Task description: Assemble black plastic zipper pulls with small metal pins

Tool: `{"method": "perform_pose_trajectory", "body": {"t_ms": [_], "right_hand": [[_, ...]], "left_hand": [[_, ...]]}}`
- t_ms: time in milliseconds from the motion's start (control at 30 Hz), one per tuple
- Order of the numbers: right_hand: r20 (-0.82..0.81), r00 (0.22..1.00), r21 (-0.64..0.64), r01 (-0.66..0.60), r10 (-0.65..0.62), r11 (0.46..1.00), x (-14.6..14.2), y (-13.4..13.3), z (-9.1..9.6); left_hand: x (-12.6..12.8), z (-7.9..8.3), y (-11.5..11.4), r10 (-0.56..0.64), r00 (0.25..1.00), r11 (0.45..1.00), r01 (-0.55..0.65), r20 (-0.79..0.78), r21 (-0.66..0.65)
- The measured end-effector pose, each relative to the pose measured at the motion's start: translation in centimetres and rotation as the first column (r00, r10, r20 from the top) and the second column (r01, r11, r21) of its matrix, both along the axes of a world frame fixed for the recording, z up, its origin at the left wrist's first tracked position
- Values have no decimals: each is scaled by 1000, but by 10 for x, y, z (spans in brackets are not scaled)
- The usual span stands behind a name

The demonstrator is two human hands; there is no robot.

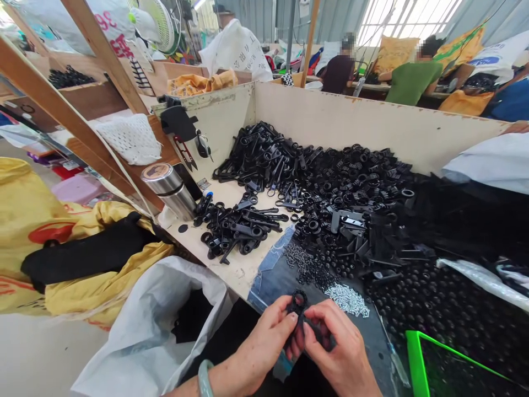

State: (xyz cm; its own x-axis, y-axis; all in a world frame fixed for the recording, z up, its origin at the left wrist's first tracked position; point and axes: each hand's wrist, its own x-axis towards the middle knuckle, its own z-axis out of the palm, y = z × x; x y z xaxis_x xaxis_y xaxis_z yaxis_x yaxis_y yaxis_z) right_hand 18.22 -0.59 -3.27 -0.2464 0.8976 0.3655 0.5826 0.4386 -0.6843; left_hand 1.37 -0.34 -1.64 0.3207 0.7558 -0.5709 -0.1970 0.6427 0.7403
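Observation:
My left hand [269, 336] is closed on a black plastic part with a ring-shaped end [300, 299], just over the near edge of the bench. Fingers of my right hand [336, 342] pinch the lower portion of the same part, and most of it is hidden behind them. Right beyond the hands lies a small heap of silver screws [347, 299] on a dark mat [273, 284]. Tiny dark pieces [308, 264] are spread to the left of the screws. A pile of ring-ended black parts [239, 229] sits farther left.
Large heaps of black parts [268, 154] fill the back of the walled bench. Black balls [446, 309] lie at right, near a green-framed tray [415, 358] and a screwdriver [394, 353]. A steel flask [169, 190] stands left; a white sack [144, 314] gapes below. Other people work behind.

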Motion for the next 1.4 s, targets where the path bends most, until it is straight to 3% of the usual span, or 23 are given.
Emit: {"method": "perform_pose_trajectory", "body": {"t_ms": [200,533,800,1400], "right_hand": [[63,998,34,-14,12,999,-2,2,-2],[112,993,73,16,-25,997,-6,0,-12],[98,995,126,22,-35,992,-10,-6,-15],[187,980,197,27,-65,980,-11,-11,-13]], "left_hand": [[0,-2,2,-78,989,995,86,-124,56],[-5,-27,-2,-172,954,953,224,-244,203],[-6,-27,-1,-210,913,929,298,-349,220],[-13,-20,-1,-251,870,914,358,-424,194]]}}
